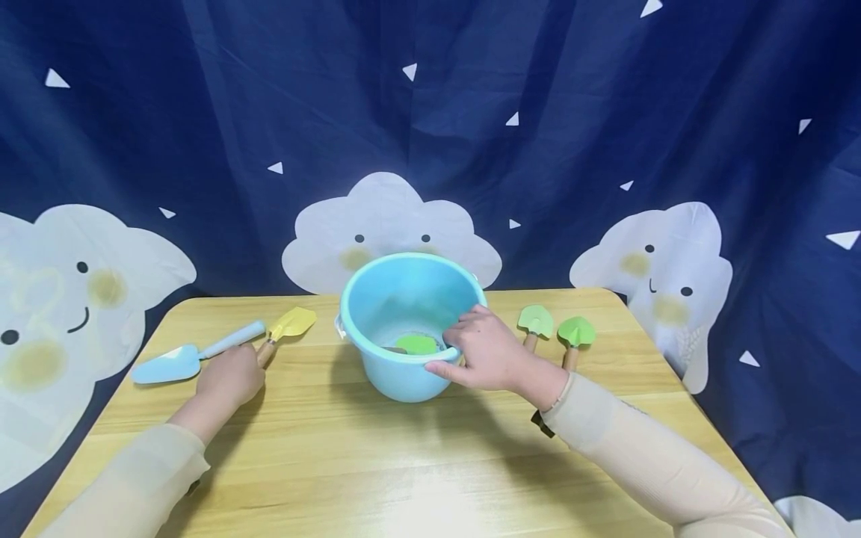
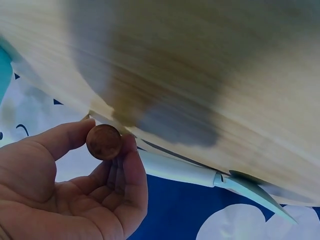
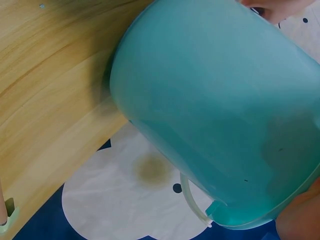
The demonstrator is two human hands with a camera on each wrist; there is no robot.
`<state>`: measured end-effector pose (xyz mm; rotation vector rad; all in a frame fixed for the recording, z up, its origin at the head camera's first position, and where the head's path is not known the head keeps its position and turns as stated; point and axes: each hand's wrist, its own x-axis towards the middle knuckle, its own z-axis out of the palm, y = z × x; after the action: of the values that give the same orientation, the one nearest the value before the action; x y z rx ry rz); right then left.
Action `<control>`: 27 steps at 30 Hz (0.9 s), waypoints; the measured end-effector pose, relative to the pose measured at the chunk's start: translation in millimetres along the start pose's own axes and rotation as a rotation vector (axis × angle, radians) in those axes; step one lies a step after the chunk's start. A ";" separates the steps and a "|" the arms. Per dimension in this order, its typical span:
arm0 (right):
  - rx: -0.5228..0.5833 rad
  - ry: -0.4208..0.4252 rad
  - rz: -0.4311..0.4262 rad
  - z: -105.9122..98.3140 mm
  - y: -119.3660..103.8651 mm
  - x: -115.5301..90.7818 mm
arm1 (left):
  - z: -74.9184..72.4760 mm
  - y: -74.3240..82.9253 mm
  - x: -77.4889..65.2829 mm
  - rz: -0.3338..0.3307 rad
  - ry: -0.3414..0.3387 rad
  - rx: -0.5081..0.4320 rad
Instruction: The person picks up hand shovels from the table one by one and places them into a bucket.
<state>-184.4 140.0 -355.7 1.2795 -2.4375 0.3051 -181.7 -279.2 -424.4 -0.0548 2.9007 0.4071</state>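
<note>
My left hand [image 1: 232,377] pinches the wooden handle of a small yellow hand shovel [image 1: 294,323] at the table's left. In the left wrist view the handle's round brown end [image 2: 104,142] sits between thumb and fingers. Beside that hand lies a light blue trowel [image 1: 168,366], its handle partly behind the hand. My right hand [image 1: 494,351] grips the near right rim of a light blue bucket [image 1: 406,381], fingers over the inside and thumb outside. A green piece [image 1: 417,344] shows at the bucket's bottom. The bucket's wall [image 3: 200,90] fills much of the right wrist view.
Right of the bucket lie a pale green shovel [image 1: 536,320] and a brighter green shovel [image 1: 577,331], both wooden-handled and partly behind the right arm. The wooden table [image 1: 323,463] ends at a dark blue curtain [image 1: 457,45] with white cloud prints. A white bail [image 3: 192,200] hangs from the bucket.
</note>
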 end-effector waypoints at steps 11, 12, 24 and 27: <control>-0.004 -0.017 0.014 0.0 -0.4 0.0 | -3.5 6.9 -11.6 0.039 0.071 -0.043; -0.003 -0.017 0.015 0.0 -0.4 0.0 | -3.6 7.8 -11.9 0.051 0.085 -0.041; -0.005 -0.003 0.004 0.4 0.3 -1.1 | -5.6 19.0 -12.3 0.118 0.160 -0.054; -0.009 0.001 0.003 0.9 0.5 -0.8 | -8.8 22.0 -15.1 0.130 0.179 -0.058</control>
<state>-184.6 140.5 -356.8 1.2719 -2.4377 0.2953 -170.2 -260.4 -407.0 0.0931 3.0791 0.5345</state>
